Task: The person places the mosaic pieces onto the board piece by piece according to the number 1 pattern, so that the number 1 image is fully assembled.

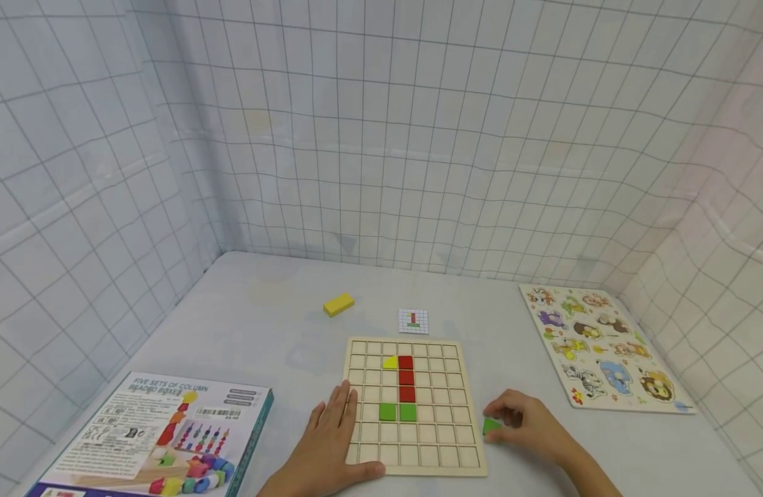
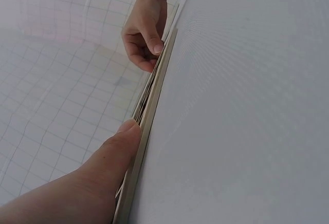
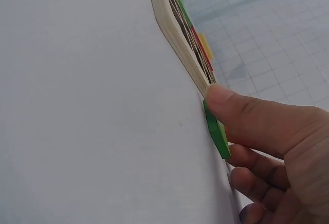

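Observation:
A wooden grid board (image 1: 428,434) lies flat in the head view. Three red squares (image 1: 406,377) run down one column, with a yellow quarter-shaped piece (image 1: 390,363) left of the top one and two green squares (image 1: 388,412) side by side below. My left hand (image 1: 328,442) rests along the board's left side, fingers straight, thumb over the near edge. Just off the board's right edge, my right hand (image 1: 527,424) pinches a green tile (image 3: 217,134) between thumb and fingers; part of the tile is hidden by them.
Behind the board lie a small pattern card (image 1: 413,322) and a yellow block (image 1: 339,304). An animal puzzle board (image 1: 595,352) is at the right, and a printed toy box (image 1: 152,435) at the near left. Grid-patterned cloth (image 1: 369,138) walls the table in.

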{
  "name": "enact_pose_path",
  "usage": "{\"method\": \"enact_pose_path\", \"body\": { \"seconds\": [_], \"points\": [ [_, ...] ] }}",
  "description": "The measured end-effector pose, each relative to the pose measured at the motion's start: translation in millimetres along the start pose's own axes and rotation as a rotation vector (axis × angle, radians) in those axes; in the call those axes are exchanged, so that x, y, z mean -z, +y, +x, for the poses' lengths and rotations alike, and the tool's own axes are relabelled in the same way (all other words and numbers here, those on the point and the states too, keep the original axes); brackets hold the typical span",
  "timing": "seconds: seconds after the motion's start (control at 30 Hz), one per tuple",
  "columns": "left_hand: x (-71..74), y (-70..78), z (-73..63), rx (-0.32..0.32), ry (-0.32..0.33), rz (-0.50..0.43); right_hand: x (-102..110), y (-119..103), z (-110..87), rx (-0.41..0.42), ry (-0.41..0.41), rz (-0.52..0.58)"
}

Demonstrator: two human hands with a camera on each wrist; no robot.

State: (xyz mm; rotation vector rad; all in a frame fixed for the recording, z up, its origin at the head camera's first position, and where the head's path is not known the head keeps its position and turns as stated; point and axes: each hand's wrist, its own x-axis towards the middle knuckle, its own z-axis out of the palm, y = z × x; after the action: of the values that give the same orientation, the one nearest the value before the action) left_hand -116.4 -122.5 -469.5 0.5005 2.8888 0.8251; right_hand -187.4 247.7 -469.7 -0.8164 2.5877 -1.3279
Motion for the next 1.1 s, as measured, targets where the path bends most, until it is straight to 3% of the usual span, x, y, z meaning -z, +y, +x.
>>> {"method": "enact_pose_path", "body": {
  "seconds": [0.6,1.1],
  "points": [
    [-1.2,-0.9,0.0,0.01,-0.007,-0.007,-2,-3,5.6,-0.011,0.005,0.02],
    [-1.7,-1.5,-0.5,-0.015,0.012,0.0,-12,-19,23.1,0.117,-0.008,0.034]
  ]
}}
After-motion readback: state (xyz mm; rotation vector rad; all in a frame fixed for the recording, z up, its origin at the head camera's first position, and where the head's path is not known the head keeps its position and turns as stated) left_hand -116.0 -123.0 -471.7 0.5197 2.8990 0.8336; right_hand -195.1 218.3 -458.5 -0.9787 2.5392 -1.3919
